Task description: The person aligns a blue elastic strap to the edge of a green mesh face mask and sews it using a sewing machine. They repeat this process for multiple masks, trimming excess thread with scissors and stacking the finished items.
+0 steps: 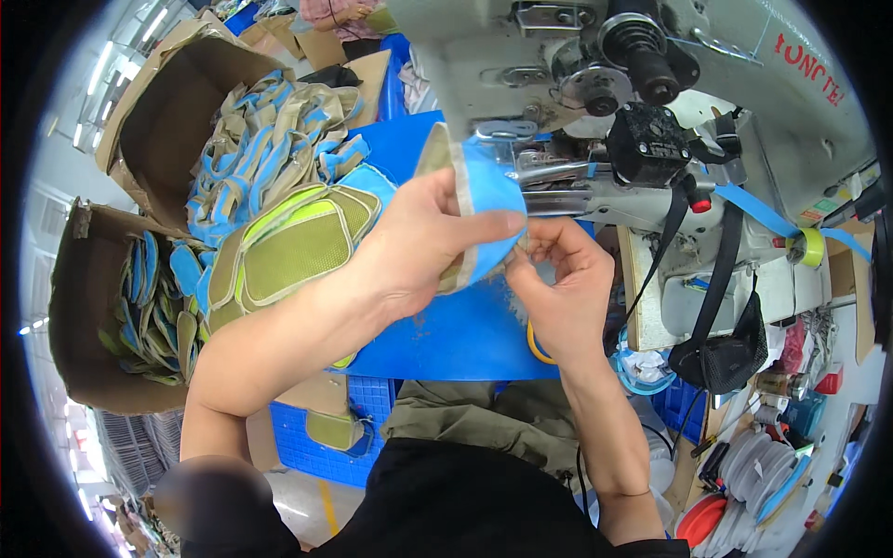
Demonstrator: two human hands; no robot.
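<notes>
A curved fabric band [491,186], light blue with beige mesh and a pale edging, is held up in front of the sewing machine [484,74]. My left hand [414,237] grips it from the left, thumb pressed across the blue face and fingers behind. At the band's lower right edge, my right hand [567,284] pinches with thumb and curled fingers; its fingertips are partly hidden. The band's upper end sits close to the machine's metal arm [553,172], and I cannot tell whether they touch. Olive mesh panels [298,246] with pale edging lie in a pile beside my left forearm.
Under my hands is a blue tabletop [437,344], with a yellow ring-shaped handle [537,346] near my right wrist. Cartons [79,298] at left hold sewn pieces; a heap of blue-and-beige strips [270,139] lies behind. Blue tape [758,212] and black straps [721,270] hang at right.
</notes>
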